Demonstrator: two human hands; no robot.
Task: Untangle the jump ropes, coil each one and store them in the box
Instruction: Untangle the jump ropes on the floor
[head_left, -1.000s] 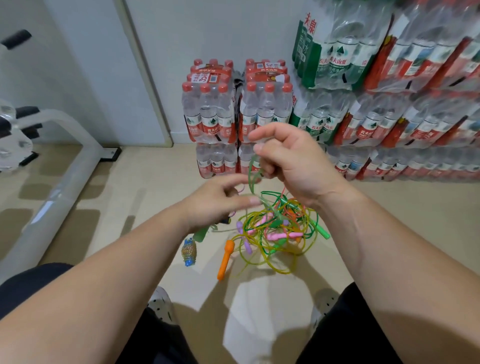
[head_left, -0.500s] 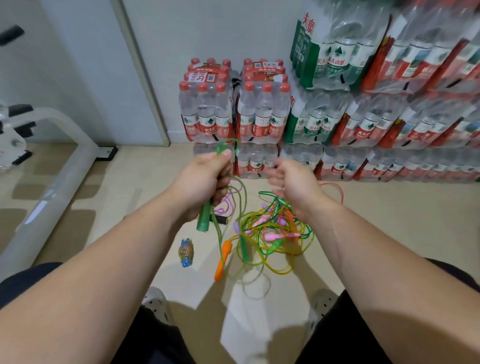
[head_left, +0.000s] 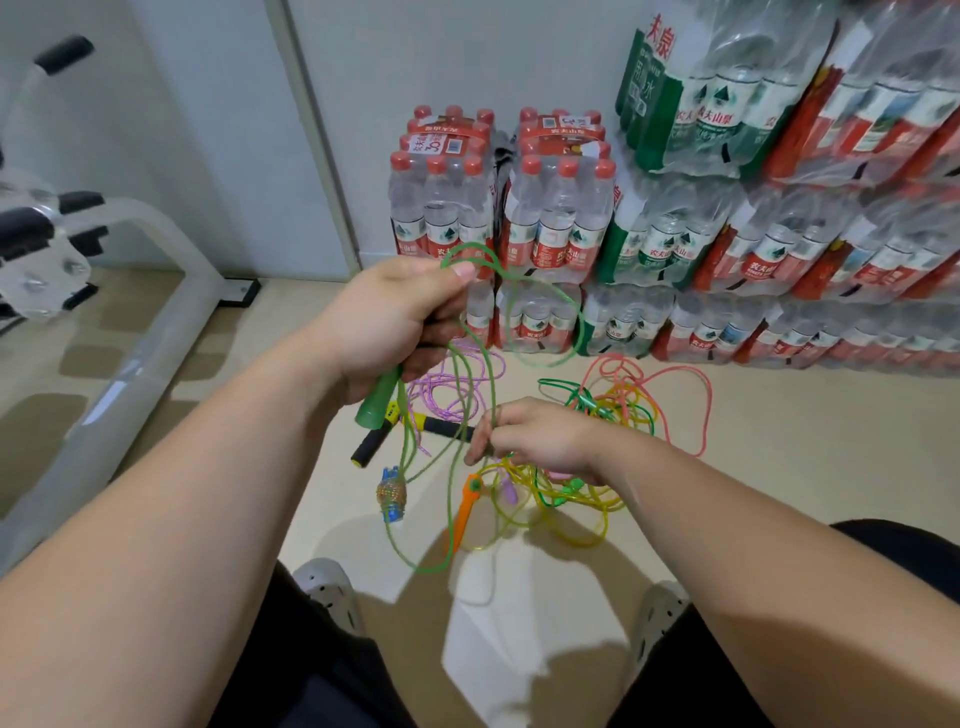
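- Head view, the step: I judge this to be the coiling of the first freed rope. My left hand (head_left: 395, 317) is curled round the green handle (head_left: 378, 397) and traps a few turns of the green rope (head_left: 426, 570) against its thumb. One turn arches just above that hand and the slack hangs below it towards my shoes.
- Head view, the other hand: my right hand (head_left: 540, 439), lower than the left and just beside it, pinches a strand of the same green rope between thumb and fingertips.
- Head view, what is left: the tangle (head_left: 618, 408) of yellow, green, pink and coral cord lies on the floor (head_left: 779, 441) under and beyond the right hand. A purple rope (head_left: 452, 379) and two black-and-yellow handles (head_left: 410, 423) lie below the left hand. I see no box.
- Next move, as I read it: feed the pinched strand up to the left hand as another turn, checking that the far end is not caught in the tangle.
- Room: the water bottle packs (head_left: 519, 218) wall off the space beyond both hands, and a white frame (head_left: 130, 312) stands well to the outside of the left hand. There is bare floor to the outside of the right hand.
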